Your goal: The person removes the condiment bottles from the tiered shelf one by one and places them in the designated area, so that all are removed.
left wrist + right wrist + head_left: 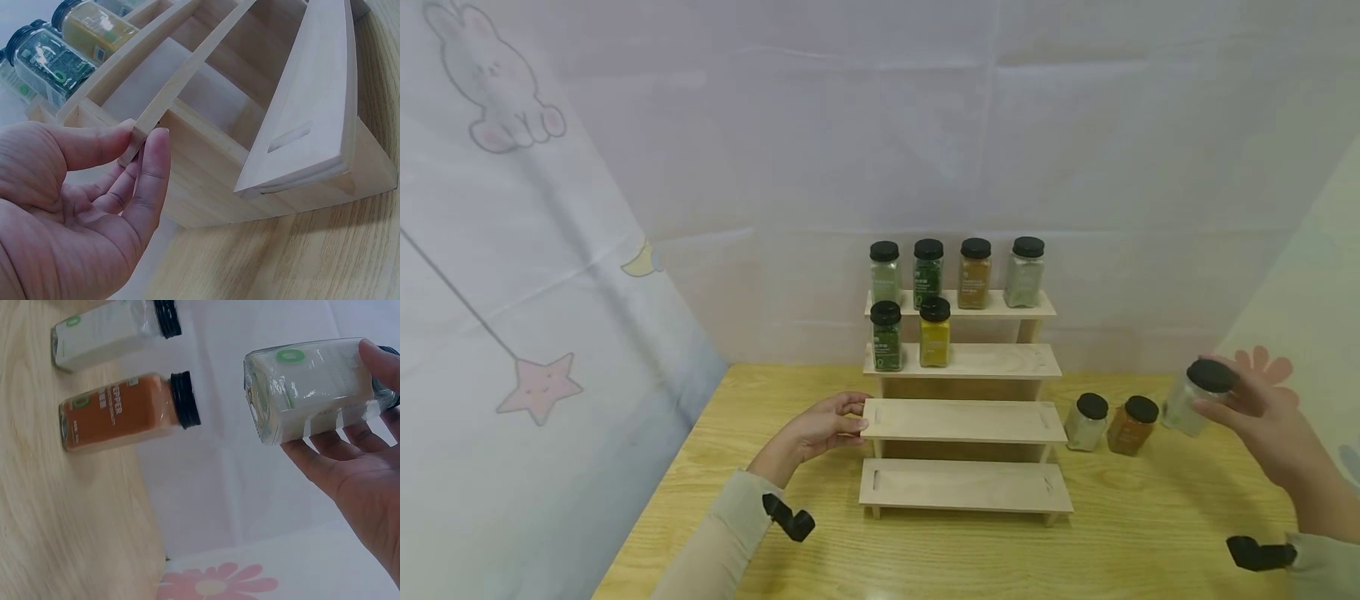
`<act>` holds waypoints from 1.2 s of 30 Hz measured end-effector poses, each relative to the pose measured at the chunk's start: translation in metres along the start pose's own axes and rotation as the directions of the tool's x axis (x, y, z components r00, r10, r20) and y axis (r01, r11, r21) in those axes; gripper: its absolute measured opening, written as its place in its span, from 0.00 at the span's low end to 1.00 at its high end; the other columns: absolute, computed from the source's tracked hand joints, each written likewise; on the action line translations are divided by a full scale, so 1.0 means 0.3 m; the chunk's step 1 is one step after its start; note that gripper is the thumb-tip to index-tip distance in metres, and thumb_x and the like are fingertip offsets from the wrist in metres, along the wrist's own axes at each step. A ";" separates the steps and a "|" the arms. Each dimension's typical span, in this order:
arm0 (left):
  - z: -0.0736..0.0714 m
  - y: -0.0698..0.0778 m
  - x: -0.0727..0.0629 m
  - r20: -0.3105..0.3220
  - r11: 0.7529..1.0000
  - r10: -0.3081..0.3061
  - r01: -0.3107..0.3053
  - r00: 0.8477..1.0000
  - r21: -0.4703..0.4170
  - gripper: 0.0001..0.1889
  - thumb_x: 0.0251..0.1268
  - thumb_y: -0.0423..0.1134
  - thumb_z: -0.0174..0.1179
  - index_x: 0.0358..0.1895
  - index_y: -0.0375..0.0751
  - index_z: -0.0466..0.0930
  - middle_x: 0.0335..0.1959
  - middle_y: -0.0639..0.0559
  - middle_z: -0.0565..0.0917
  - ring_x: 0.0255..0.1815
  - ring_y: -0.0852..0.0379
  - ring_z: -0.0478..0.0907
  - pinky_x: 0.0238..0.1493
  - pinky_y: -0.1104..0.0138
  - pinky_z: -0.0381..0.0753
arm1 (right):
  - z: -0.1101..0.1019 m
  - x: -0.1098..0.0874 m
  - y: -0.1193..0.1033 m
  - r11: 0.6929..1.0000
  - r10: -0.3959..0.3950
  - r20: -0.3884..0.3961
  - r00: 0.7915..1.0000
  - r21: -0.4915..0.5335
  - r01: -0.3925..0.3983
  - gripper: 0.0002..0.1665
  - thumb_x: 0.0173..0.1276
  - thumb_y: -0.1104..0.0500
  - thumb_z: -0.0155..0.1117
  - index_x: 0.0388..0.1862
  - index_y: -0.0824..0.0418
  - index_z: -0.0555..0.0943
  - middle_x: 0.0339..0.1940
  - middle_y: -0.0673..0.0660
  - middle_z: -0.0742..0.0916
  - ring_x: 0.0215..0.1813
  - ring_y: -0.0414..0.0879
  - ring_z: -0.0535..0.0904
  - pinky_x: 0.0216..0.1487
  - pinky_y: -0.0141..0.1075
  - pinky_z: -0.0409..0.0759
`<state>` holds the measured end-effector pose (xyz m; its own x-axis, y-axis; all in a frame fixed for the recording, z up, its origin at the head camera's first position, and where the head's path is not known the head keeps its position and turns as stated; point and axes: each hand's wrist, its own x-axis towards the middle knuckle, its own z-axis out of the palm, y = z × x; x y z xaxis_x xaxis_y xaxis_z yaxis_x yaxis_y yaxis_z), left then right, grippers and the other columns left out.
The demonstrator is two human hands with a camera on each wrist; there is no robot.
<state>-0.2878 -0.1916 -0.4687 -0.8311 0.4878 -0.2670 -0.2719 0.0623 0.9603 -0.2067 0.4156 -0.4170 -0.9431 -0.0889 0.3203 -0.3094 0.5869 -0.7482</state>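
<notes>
My left hand [827,427] pinches the left end of a step on the wooden tiered rack [962,421], third from the top. In the left wrist view the thumb and index finger [155,169] meet at that board's end. Off to the right, my right hand [1270,421] grips a spice jar [312,387] with pale contents and a black lid, held above the table in the right wrist view. Beside it on the table stand a jar of reddish-brown pepper [119,412] and another pale-filled jar [1086,423].
Several jars line the rack's top step, among them an orange-brown one [974,275]. A green jar [887,337] and a yellow jar [935,333] stand on the second step. Behind the wooden table [805,550] hangs a pale printed curtain [775,167].
</notes>
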 end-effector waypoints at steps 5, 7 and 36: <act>-0.002 -0.004 0.000 -0.004 1.000 0.001 -0.001 1.000 -0.003 0.35 0.74 0.29 0.58 0.79 0.33 0.52 0.61 0.40 0.65 0.43 0.54 0.77 0.51 0.63 0.86 | -0.011 -0.017 0.026 0.998 0.035 0.002 0.999 -0.047 -0.035 0.42 0.78 0.61 0.60 0.84 0.46 0.55 0.77 0.37 0.62 0.62 0.19 0.65 0.46 0.12 0.65; -0.003 -0.005 0.001 -0.005 1.000 0.001 -0.002 1.000 -0.004 0.36 0.74 0.29 0.58 0.79 0.33 0.52 0.60 0.40 0.66 0.43 0.54 0.77 0.50 0.63 0.86 | -0.012 -0.025 0.036 0.997 0.051 0.006 0.999 -0.058 -0.051 0.42 0.79 0.60 0.59 0.84 0.44 0.53 0.80 0.36 0.54 0.64 0.19 0.62 0.47 0.11 0.65; -0.005 -0.010 0.004 -0.008 1.000 0.001 -0.001 1.000 -0.008 0.36 0.73 0.29 0.59 0.79 0.33 0.51 0.62 0.40 0.64 0.44 0.54 0.76 0.50 0.64 0.86 | 0.003 -0.052 0.218 0.977 0.208 0.081 0.975 -0.066 -0.203 0.43 0.80 0.48 0.56 0.84 0.35 0.46 0.81 0.50 0.58 0.60 0.18 0.62 0.69 0.59 0.69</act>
<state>-0.2888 -0.1924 -0.4721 -0.8349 0.4813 -0.2671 -0.2755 0.0547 0.9597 -0.2123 0.4547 -0.4717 -0.9935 -0.0295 0.1099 -0.1029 0.6445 -0.7576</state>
